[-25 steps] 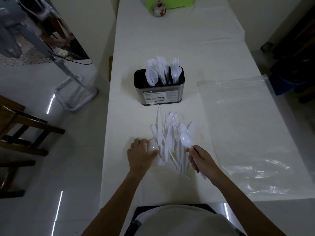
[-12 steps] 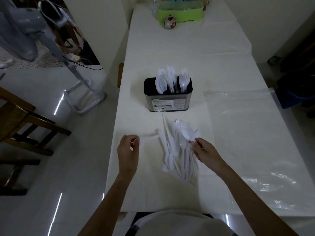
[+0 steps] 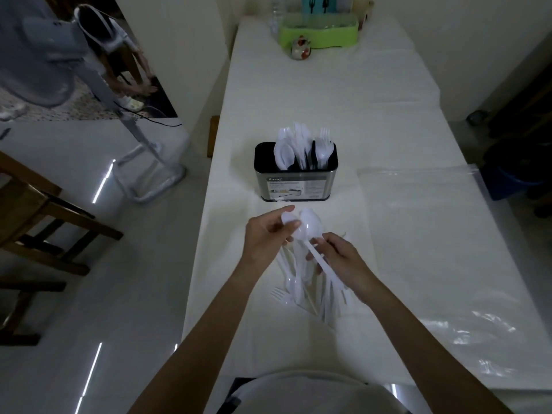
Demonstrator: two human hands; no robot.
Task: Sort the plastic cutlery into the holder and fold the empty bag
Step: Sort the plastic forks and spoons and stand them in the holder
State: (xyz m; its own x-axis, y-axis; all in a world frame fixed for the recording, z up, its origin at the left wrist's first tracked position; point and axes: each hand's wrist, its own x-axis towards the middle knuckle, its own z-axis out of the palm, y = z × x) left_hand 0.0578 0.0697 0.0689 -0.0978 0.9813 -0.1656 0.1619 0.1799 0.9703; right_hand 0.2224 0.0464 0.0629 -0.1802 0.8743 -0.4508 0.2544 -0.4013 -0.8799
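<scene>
A black and steel cutlery holder (image 3: 295,186) stands mid-table with white plastic spoons and forks upright in it. In front of it, above a loose pile of white plastic cutlery (image 3: 301,282), both hands are raised. My left hand (image 3: 265,237) pinches a white spoon (image 3: 288,218) by its bowl. My right hand (image 3: 340,258) grips the handle of a second white spoon (image 3: 310,227), bowl pointing away. The two spoon bowls lie side by side. The empty clear plastic bag (image 3: 442,249) lies flat on the table to the right.
The long table (image 3: 328,85) has a white cover. At its far end stand a green tray (image 3: 319,29) and a small round pot (image 3: 301,49). A wooden chair (image 3: 38,234) and a fan stand (image 3: 143,162) are on the floor to the left.
My left hand has lifted a spoon from the pile's left side and brought it beside the spoon in my right hand. Both hands rose toward the holder.
</scene>
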